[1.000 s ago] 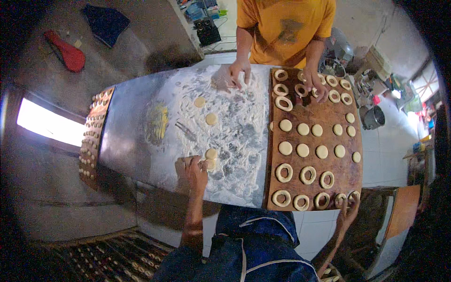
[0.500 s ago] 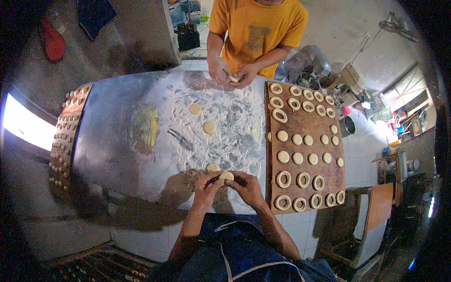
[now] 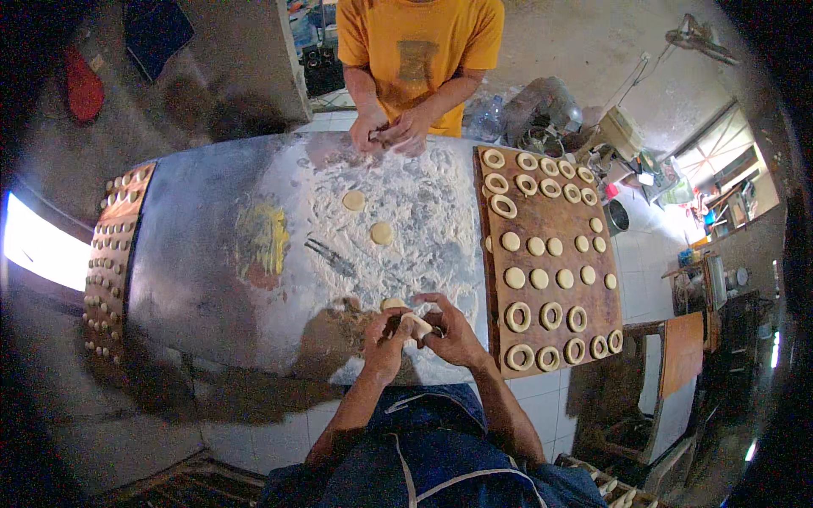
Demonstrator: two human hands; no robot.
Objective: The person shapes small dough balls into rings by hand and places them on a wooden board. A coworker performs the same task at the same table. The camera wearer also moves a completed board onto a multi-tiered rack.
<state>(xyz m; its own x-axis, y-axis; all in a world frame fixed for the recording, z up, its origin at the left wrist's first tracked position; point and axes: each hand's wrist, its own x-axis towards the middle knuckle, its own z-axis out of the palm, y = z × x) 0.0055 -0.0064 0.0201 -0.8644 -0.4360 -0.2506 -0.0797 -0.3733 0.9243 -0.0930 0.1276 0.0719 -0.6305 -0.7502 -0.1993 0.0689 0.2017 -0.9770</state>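
Observation:
Between my two hands, above the floured near edge of the table, is a piece of pale dough (image 3: 413,325). My left hand (image 3: 385,343) is closed on its left side. The fingers of my right hand (image 3: 451,335) are bent round its right side, with the index finger raised. Fingers hide part of the dough, and I cannot tell whether it has a hole. Just beyond my left fingers lies a round dough disc (image 3: 393,303), partly covered. Farther off on the flour rest two more dough discs, one (image 3: 382,233) nearer and another (image 3: 353,201) behind it.
To the right, a wooden board (image 3: 559,233) carries dough rings and discs in rows. Another board (image 3: 113,241) with small dough pieces lies at the far left. Across the metal table (image 3: 195,245), a person in a yellow shirt (image 3: 421,51) handles something small.
The dough in my hands has gone from a flat-looking disc to a tilted, bent shape. My right index finger has lifted. The other person's hands now appear farther left as the view shifts.

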